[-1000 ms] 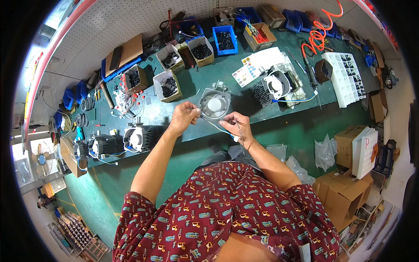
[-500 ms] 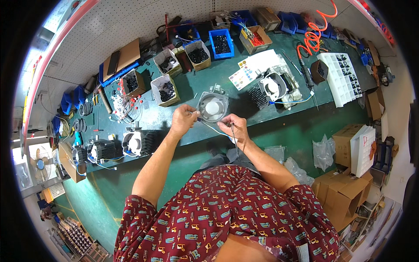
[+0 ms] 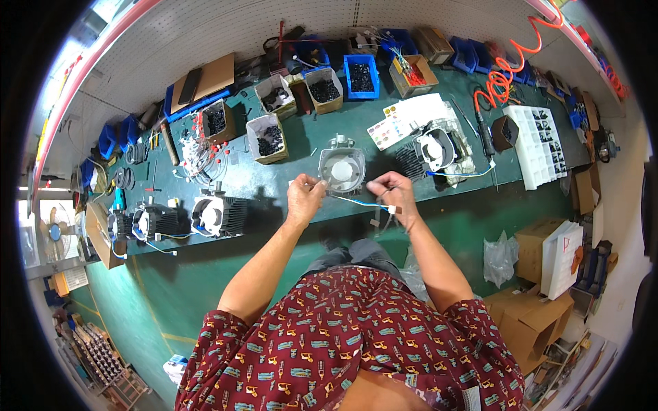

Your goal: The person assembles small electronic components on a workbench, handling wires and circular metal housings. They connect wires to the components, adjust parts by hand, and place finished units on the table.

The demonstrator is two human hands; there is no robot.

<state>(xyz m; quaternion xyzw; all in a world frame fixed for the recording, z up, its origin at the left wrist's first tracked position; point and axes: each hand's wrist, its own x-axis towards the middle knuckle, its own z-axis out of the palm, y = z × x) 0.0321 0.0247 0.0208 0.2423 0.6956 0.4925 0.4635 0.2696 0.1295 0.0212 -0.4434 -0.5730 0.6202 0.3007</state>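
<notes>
A round grey metal motor housing [image 3: 343, 170] with a pale disc inside sits near the bench's front edge, between my hands. At its lower left rim is my left hand [image 3: 305, 200], thumb and finger pinched; what they hold is hidden. My right hand [image 3: 399, 196] is closed at the lower right of the housing, its fingertips by the rim. I cannot make out what it grips; a blurred thin greyish thing hangs below it. From the housing's front a white and blue cable [image 3: 367, 203] runs right, ending in a white connector [image 3: 392, 209] below my right hand.
Boxes of dark small parts [image 3: 266, 137] and a blue bin [image 3: 361, 77] stand behind. A finned motor [image 3: 439, 151] is to the right, beside a screwdriver [image 3: 483, 130] and white tray [image 3: 531, 147]. Finned motors [image 3: 209, 214] line the left front edge, near bundled wires [image 3: 205, 154].
The view has shifted. My right hand has moved away to the right from the housing's front, and the dark thin tool at it no longer shows clearly. The cable's white connector now shows.
</notes>
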